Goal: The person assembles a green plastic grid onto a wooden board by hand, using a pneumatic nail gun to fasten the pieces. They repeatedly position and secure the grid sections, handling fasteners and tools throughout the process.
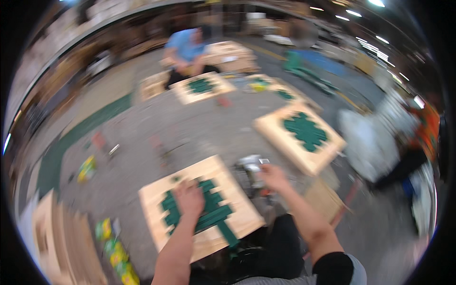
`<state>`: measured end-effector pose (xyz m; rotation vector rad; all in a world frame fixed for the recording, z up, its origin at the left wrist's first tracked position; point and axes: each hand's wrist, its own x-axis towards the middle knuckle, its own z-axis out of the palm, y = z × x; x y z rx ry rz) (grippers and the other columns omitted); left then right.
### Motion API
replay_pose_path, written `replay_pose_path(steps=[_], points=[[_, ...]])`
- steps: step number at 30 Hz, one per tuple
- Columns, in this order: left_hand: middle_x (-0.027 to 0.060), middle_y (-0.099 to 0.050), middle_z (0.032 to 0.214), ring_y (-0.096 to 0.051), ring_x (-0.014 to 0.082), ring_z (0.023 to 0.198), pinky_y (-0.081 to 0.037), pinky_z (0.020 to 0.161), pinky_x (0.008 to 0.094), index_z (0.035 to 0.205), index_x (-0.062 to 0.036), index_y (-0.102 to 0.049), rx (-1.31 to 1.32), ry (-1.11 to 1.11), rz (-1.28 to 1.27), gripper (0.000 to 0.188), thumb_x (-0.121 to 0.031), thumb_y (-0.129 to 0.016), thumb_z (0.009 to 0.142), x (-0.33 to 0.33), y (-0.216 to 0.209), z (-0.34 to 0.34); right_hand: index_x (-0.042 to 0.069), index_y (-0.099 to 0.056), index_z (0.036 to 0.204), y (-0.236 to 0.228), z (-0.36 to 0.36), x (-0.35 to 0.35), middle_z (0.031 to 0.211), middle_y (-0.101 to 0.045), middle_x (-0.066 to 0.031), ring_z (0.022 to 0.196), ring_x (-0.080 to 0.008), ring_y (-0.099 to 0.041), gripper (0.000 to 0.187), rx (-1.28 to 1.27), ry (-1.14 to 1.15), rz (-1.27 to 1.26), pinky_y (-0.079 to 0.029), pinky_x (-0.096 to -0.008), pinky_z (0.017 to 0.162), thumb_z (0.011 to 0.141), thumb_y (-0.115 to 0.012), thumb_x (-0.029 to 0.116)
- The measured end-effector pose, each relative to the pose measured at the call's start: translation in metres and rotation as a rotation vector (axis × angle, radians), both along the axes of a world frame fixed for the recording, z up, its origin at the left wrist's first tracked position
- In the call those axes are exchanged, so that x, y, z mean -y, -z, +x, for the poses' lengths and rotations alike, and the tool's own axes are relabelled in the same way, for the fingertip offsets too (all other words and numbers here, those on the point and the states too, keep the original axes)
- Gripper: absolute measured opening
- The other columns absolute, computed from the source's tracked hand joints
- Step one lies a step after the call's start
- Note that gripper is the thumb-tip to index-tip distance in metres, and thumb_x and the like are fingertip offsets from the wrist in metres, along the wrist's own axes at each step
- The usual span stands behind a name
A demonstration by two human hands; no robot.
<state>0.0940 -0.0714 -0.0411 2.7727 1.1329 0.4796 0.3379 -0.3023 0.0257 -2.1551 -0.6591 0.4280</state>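
A light wooden board (247, 219) lies just in front of me, tilted in the picture. Dark green strips (216, 216) cover its middle in a stepped, jagged shape, and one strip sticks out toward the near edge. My left hand (190, 198) rests on the green strips, its fingers stretched forward, though blurred. To the right of the board, my right hand (273, 177) has its fingers curled together beside a shiny silvery item (250, 167). Blur hides whether a small piece sits between those fingers. The kind of the silvery item is unclear.
A thick wooden panel (266, 124) with a green patch lies to the right; a similar panel (183, 94) lies farther off near a person in blue (183, 45). Stacked wood (78, 247) and yellow-green packets (118, 259) stand left. Another person (427, 128) is at far right.
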Motion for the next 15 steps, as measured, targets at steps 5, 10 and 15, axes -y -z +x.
replay_pose_path(steps=[5,10,15], points=[[0.0213,-0.049,0.151,-0.042,0.0377,0.142,-0.033,0.113,0.0575,0.151,-0.0216,-0.052,-0.107,0.043,0.024,0.048,-0.034,-0.047,0.105,0.003,-0.007,-0.006,0.006,-0.073,0.108,0.006,-0.063,0.108,0.094,-0.076,-0.0117,0.087,-0.0243,-0.074,0.026,0.054,0.041,0.24,-0.058,-0.0388,0.078,0.092,-0.073,0.027],[0.0213,-0.044,0.157,-0.037,0.0414,0.147,-0.037,0.109,0.0667,0.159,-0.0325,-0.04,-0.165,0.135,-0.001,0.056,-0.055,-0.038,0.107,0.016,-0.029,0.001,0.004,-0.07,0.107,0.051,-0.117,0.186,0.094,-0.074,-0.015,0.084,-0.0287,-0.072,0.027,0.112,0.138,0.303,-0.056,-0.0386,0.077,0.093,-0.073,0.028],[0.0222,-0.06,0.138,-0.059,0.0404,0.124,-0.049,0.102,0.052,0.153,-0.0112,-0.049,0.068,0.267,-0.018,0.057,-0.047,-0.048,0.107,0.021,-0.043,-0.005,0.004,-0.069,0.101,0.048,-0.126,0.204,0.084,-0.071,-0.0142,0.074,-0.0289,-0.069,0.024,0.223,0.238,0.439,-0.054,-0.0384,0.068,0.094,-0.072,0.027]])
